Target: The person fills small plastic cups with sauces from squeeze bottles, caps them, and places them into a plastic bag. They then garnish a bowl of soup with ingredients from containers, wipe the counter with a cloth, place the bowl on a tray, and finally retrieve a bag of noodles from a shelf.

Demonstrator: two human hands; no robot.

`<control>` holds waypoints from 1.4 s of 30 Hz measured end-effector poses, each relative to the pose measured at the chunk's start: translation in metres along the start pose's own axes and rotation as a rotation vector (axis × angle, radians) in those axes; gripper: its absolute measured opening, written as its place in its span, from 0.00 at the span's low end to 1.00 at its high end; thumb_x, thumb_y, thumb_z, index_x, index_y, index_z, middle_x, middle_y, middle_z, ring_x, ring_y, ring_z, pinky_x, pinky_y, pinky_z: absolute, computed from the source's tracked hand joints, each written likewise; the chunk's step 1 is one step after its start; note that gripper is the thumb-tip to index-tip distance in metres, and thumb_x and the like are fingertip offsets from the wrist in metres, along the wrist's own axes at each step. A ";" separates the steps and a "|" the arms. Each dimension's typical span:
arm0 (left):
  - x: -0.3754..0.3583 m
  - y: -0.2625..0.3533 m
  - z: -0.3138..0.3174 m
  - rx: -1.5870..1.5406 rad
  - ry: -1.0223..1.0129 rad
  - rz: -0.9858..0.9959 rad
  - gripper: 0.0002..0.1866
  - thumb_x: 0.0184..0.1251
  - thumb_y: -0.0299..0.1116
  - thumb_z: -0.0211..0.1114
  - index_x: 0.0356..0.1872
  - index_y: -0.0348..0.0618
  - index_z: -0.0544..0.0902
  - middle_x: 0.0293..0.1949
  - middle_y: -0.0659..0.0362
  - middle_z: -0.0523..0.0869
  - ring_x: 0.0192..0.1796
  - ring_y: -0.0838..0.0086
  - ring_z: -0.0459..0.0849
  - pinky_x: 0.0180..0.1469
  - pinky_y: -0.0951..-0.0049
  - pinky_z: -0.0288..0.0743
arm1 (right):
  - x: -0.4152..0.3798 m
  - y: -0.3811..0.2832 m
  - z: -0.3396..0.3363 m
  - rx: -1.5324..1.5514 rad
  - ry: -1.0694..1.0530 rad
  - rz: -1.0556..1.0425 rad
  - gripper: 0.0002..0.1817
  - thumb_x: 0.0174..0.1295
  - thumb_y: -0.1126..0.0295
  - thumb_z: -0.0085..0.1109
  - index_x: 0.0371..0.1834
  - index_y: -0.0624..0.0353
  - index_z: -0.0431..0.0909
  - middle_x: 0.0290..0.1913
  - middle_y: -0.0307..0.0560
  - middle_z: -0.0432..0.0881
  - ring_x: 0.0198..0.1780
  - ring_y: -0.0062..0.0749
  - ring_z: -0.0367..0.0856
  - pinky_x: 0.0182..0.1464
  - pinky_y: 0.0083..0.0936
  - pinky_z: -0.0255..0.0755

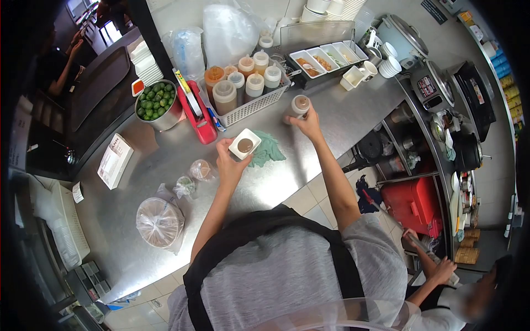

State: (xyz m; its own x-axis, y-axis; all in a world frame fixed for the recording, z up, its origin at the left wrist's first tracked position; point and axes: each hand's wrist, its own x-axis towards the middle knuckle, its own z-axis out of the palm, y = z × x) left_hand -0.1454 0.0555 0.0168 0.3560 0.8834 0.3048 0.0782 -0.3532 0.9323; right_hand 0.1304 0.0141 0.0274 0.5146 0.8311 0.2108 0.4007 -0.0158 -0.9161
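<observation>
My left hand is closed on a small white square dish with some brown sauce in its bottom. Over to the right, my right hand grips a squeeze bottle with brown sauce showing in it. A crumpled green cloth lies on the steel counter beside the dish. Left of my left hand sit two small tied plastic bags, one with brownish contents and one with something green. Below them stands a larger tied clear bag around a round container.
A basket of sauce bottles, a red tape dispenser and a bowl of green limes line the back. Topping trays stand at back right. A co-worker holds a long handle at lower right.
</observation>
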 end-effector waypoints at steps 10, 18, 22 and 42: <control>0.012 0.005 -0.009 0.070 0.035 0.034 0.33 0.41 0.27 0.75 0.48 0.39 0.63 0.44 0.48 0.79 0.47 0.57 0.81 0.48 0.65 0.74 | -0.006 -0.071 0.010 -0.529 -0.373 -0.308 0.35 0.34 0.72 0.71 0.52 0.49 0.72 0.44 0.47 0.70 0.46 0.47 0.73 0.47 0.36 0.69; 0.021 0.009 -0.009 0.139 0.041 0.069 0.33 0.42 0.27 0.74 0.48 0.40 0.63 0.41 0.48 0.79 0.44 0.54 0.81 0.45 0.63 0.74 | -0.002 -0.093 0.028 -1.032 -0.205 -0.835 0.19 0.50 0.74 0.54 0.47 0.46 0.77 0.39 0.43 0.72 0.45 0.36 0.71 0.53 0.36 0.61; 0.024 0.012 -0.008 0.092 0.034 0.046 0.32 0.42 0.27 0.74 0.47 0.40 0.63 0.41 0.48 0.79 0.44 0.54 0.81 0.45 0.63 0.74 | 0.001 -0.108 0.032 -1.071 -0.184 -0.919 0.15 0.52 0.72 0.52 0.43 0.47 0.78 0.36 0.42 0.70 0.44 0.33 0.72 0.53 0.34 0.61; 0.028 0.018 -0.006 0.056 0.043 -0.037 0.33 0.42 0.23 0.74 0.48 0.38 0.61 0.46 0.48 0.79 0.49 0.66 0.80 0.54 0.69 0.73 | 0.006 -0.120 0.035 -1.083 -0.161 -0.975 0.12 0.49 0.70 0.54 0.38 0.48 0.80 0.33 0.39 0.69 0.42 0.30 0.71 0.50 0.31 0.63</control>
State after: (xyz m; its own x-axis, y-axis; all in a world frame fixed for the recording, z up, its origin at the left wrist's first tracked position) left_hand -0.1399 0.0761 0.0436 0.3120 0.9080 0.2798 0.1432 -0.3361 0.9309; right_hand 0.0583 0.0403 0.1269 -0.3468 0.8076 0.4770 0.9313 0.2360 0.2774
